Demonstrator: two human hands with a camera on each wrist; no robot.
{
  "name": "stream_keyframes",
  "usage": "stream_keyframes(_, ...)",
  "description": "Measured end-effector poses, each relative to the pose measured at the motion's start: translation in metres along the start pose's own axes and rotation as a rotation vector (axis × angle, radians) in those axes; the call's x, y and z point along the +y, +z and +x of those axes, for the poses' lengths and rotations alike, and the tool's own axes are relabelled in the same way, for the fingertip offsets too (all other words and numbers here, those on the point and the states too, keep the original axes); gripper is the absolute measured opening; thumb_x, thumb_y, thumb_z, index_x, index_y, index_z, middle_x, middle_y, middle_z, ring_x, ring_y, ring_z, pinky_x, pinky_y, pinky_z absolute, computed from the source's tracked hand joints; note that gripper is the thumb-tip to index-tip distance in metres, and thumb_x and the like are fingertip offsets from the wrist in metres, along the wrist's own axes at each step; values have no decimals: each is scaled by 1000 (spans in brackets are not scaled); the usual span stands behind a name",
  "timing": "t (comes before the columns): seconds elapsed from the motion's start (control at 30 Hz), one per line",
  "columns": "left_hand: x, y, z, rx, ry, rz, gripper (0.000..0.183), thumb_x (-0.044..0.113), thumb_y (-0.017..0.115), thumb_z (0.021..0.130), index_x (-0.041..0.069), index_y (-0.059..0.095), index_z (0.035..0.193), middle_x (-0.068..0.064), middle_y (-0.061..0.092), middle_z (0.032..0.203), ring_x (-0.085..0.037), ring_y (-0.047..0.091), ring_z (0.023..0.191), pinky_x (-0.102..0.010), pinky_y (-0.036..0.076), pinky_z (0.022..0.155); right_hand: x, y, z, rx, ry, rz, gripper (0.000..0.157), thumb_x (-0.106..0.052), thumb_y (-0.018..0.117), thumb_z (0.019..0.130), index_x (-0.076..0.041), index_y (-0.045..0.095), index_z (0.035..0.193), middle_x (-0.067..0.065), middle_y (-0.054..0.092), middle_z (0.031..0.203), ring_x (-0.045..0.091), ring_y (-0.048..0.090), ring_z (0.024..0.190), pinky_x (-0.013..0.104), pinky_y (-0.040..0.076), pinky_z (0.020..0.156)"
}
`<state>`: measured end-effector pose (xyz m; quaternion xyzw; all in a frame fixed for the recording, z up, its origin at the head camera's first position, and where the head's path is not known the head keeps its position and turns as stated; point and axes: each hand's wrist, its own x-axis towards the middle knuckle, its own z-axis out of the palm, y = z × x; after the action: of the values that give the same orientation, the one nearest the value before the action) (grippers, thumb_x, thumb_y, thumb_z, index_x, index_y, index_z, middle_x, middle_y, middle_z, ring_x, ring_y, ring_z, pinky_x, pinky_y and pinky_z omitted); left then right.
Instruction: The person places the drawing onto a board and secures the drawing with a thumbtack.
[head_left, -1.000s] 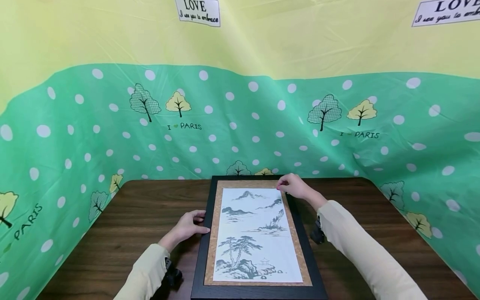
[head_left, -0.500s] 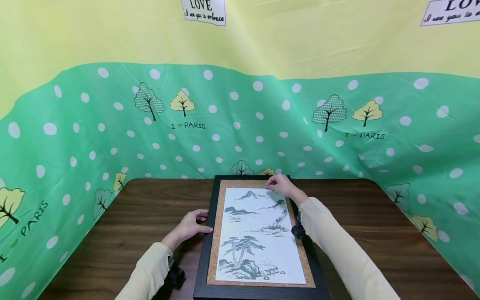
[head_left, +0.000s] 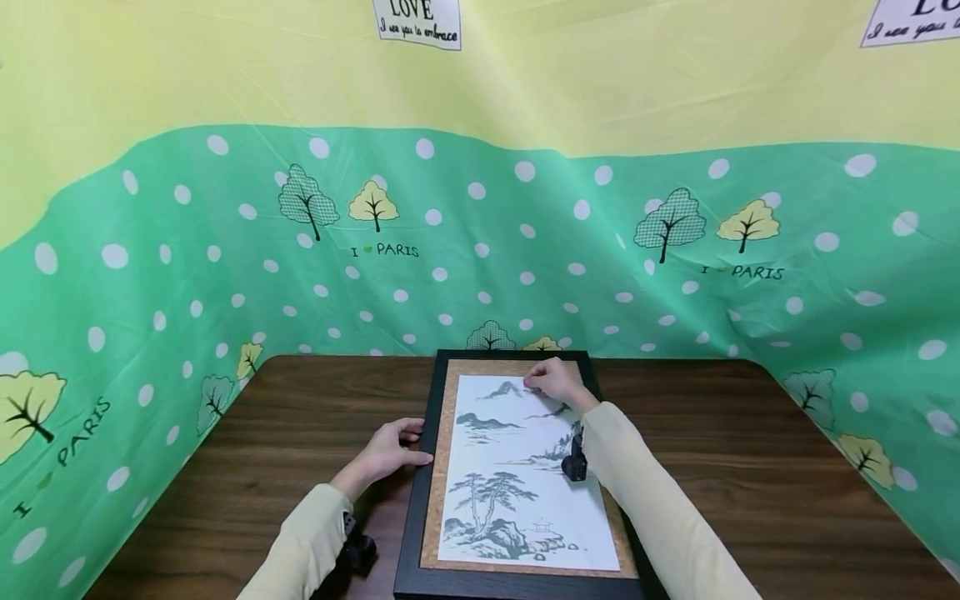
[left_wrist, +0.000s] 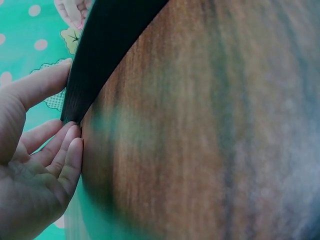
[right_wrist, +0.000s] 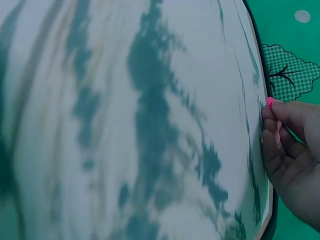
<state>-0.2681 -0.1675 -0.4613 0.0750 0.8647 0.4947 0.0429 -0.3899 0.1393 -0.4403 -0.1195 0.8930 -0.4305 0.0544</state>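
Note:
A black-framed cork board [head_left: 431, 546] lies flat on the table, bearing a white sheet of paper [head_left: 480, 458] printed with an ink landscape. My left hand [head_left: 381, 452] rests against the frame's left side, thumb on its face, loosely bent fingers along its outer edge. In the left wrist view, thumb and fingertips touch the dark frame [left_wrist: 107, 55]. My right hand [head_left: 555, 381] reaches over the paper to its top edge. There it pinches a small bright pink push pin [right_wrist: 270, 102] between thumb and fingers; its point is hidden. My forearm covers part of the paper's right side.
The brown wooden table [head_left: 720, 467] extends to both sides of the board. Behind it hangs a green and yellow cloth [head_left: 450, 217] printed with trees and dots. A dark wrist camera sits on each wrist, the right one over the paper.
My right hand has moved left along the paper's top edge, from the top right corner toward its middle, still pinching the pink pin. The left hand stays at the frame's side.

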Motion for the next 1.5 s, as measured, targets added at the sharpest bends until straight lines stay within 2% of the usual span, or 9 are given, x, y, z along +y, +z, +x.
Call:
stream_keyframes(0.27,1,0,-1,4,-11,-3,60,7,78,68,-4,53,120,-12,58,110,-24,54,98,-38,47,82,-6,6,2,36,88,17,14,-7,59,86,1,70,89,9,65,82,12,50,62,23,42,53)
stream_keyframes(0.4,1,0,-1,2,-6,-6,60,8,78,68,-4,53,121,-13,58,110,-25,54,98,-38,47,82,-10,8,4,60,133,-9,14,-9,61,84,0,72,84,6,64,75,12,49,58,23,41,52)
stream_keyframes(0.6,1,0,-1,4,2,2,59,10,78,69,-4,53,120,-13,58,111,-25,53,98,-37,47,82,-14,10,4,117,199,34,14,-8,63,82,1,70,74,3,56,60,14,45,53,25,39,51)
stream_keyframes(0.83,1,0,-2,-4,11,3,59,10,78,70,-4,52,121,-14,58,112,-26,53,99,-39,46,82,-13,11,3,189,258,33,14,-9,67,78,0,71,67,3,59,56,14,46,50,25,39,49)
stream_keyframes(0.93,1,0,-2,3,-2,1,58,10,78,70,-3,53,121,-13,58,112,-25,53,99,-38,46,83,-13,11,4,196,278,39,17,-10,67,78,0,70,64,2,55,51,14,43,47,26,36,48)
stream_keyframes(1.13,0,-1,-3,-4,10,-4,58,10,77,70,-4,52,121,-14,57,112,-26,53,99,-37,47,81,-11,14,6,213,317,20,30,-13,69,78,-4,59,51,-1,41,44,14,36,43,26,31,46)
stream_keyframes(1.3,0,-1,-4,-7,19,-10,57,9,77,70,-5,52,120,-15,57,112,-27,53,99,-37,47,80,-11,18,4,245,278,-37,20,-11,69,77,-2,66,59,1,53,51,14,43,49,26,36,49)
stream_keyframes(1.43,1,0,-4,-4,17,-14,57,8,76,71,-5,52,121,-14,58,112,-26,53,99,-36,48,80,-10,19,2,262,235,-86,10,-11,70,77,-2,72,75,5,66,68,16,55,62,28,44,56)
stream_keyframes(1.5,1,0,-4,1,19,-10,57,8,76,71,-5,52,121,-15,57,112,-27,53,99,-36,48,79,-11,18,1,247,215,-79,11,-12,69,79,-2,72,80,7,67,76,17,57,68,30,46,61)
